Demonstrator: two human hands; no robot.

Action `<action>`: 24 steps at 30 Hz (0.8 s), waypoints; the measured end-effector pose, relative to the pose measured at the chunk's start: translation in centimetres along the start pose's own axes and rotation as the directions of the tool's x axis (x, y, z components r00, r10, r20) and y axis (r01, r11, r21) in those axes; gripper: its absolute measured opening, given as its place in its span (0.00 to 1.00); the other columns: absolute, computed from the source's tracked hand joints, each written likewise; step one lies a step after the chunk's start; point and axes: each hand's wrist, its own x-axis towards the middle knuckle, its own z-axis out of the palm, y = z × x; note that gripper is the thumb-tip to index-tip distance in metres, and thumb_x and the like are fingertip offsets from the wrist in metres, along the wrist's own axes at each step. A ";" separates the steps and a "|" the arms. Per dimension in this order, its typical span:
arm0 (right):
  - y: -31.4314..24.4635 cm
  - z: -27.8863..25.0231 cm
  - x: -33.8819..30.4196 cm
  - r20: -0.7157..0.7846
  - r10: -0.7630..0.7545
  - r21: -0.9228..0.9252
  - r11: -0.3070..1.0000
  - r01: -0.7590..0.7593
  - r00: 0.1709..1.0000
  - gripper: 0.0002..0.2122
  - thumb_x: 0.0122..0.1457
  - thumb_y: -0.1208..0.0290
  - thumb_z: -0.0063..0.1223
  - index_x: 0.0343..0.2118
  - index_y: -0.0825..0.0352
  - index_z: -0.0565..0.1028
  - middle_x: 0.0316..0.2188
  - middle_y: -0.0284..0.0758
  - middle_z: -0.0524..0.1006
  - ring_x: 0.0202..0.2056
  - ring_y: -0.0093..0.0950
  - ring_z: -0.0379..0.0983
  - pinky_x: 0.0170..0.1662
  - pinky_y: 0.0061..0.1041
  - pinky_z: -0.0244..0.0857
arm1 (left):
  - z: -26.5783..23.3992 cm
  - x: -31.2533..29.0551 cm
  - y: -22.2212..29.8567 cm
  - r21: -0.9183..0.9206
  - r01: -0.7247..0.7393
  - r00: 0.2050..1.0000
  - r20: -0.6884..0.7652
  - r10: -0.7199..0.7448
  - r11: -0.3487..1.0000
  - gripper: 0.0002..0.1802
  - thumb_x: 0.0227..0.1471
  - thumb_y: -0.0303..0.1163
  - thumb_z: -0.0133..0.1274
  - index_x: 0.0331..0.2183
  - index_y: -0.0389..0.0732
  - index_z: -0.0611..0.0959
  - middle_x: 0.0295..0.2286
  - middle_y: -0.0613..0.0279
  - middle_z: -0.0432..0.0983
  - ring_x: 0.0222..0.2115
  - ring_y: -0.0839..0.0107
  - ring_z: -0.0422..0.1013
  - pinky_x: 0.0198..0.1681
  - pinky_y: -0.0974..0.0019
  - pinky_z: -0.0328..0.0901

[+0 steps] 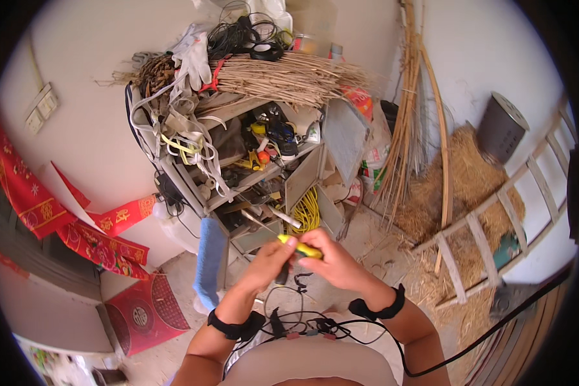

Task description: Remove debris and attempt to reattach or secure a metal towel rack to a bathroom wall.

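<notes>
In the head view, the left hand (269, 265) and right hand (336, 262) meet in front of an open cabinet (246, 186). A yellow tool (310, 249) lies between them, above the floor (367, 307): the left grip looks closed on its left end, the thumb against it, and the right grip is narrow, fingers curled over the other end. A dark handle (282, 275) shows below the left hand; whether it belongs to the same tool, I cannot tell. Behind the hands, a yellow cable coil (307, 210) sits in the cabinet. The step in hand seems to be two-handed handling of the tool; the next move probably calls for a firm left hold while the right fingers adjust.
</notes>
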 end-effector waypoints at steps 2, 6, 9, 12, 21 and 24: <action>1.6 -1.8 1.8 0.252 0.054 0.316 0.939 -0.135 0.966 0.16 0.51 0.74 0.48 0.42 0.70 0.60 0.37 0.35 0.67 0.37 0.23 0.64 0.38 0.22 0.61 | 0.2 0.3 1.1 -0.022 -0.114 0.983 -0.150 0.109 0.993 0.22 0.52 0.47 0.39 0.38 0.39 0.74 0.18 0.71 0.63 0.19 0.81 0.61 0.22 0.79 0.57; 10.9 -7.8 5.8 0.088 0.119 0.168 0.977 -0.132 0.989 0.18 0.53 0.72 0.46 0.45 0.69 0.60 0.42 0.37 0.66 0.41 0.27 0.64 0.41 0.24 0.61 | 0.7 0.1 2.4 -0.029 -0.215 0.832 -0.530 0.167 0.976 0.18 0.52 0.41 0.38 0.33 0.38 0.75 0.17 0.68 0.64 0.16 0.80 0.61 0.20 0.78 0.57; 17.1 -12.1 7.8 -0.085 0.065 -0.030 0.997 -0.068 0.994 0.19 0.52 0.74 0.44 0.47 0.70 0.58 0.44 0.40 0.64 0.44 0.30 0.62 0.43 0.25 0.61 | 2.4 0.0 2.5 -0.148 -0.420 0.604 -0.782 0.154 0.895 0.15 0.50 0.38 0.38 0.26 0.36 0.73 0.18 0.64 0.65 0.17 0.77 0.62 0.17 0.76 0.57; 20.0 -14.3 8.2 -0.302 0.054 -0.023 0.998 -0.063 0.952 0.19 0.51 0.77 0.43 0.47 0.70 0.58 0.47 0.42 0.59 0.48 0.31 0.58 0.46 0.26 0.58 | 4.5 -1.1 1.7 -0.200 -0.610 0.461 -0.876 0.138 0.767 0.14 0.48 0.39 0.41 0.24 0.37 0.71 0.23 0.63 0.65 0.20 0.77 0.61 0.16 0.76 0.56; 26.4 -21.6 8.7 -0.440 0.040 -0.134 0.985 -0.109 0.897 0.17 0.50 0.76 0.43 0.45 0.69 0.61 0.41 0.40 0.61 0.44 0.33 0.58 0.47 0.31 0.51 | 11.4 -1.1 2.5 -0.137 -0.686 0.296 -0.950 0.102 0.715 0.14 0.47 0.37 0.47 0.17 0.43 0.64 0.25 0.65 0.62 0.19 0.79 0.54 0.14 0.79 0.50; 27.7 -22.4 9.7 -0.479 0.071 -0.121 0.982 -0.145 0.875 0.16 0.51 0.75 0.42 0.45 0.69 0.61 0.41 0.40 0.60 0.45 0.34 0.57 0.48 0.32 0.49 | 11.6 -1.9 1.8 -0.114 -0.721 0.273 -0.954 0.128 0.684 0.16 0.47 0.37 0.47 0.16 0.44 0.62 0.26 0.66 0.62 0.18 0.80 0.53 0.13 0.79 0.49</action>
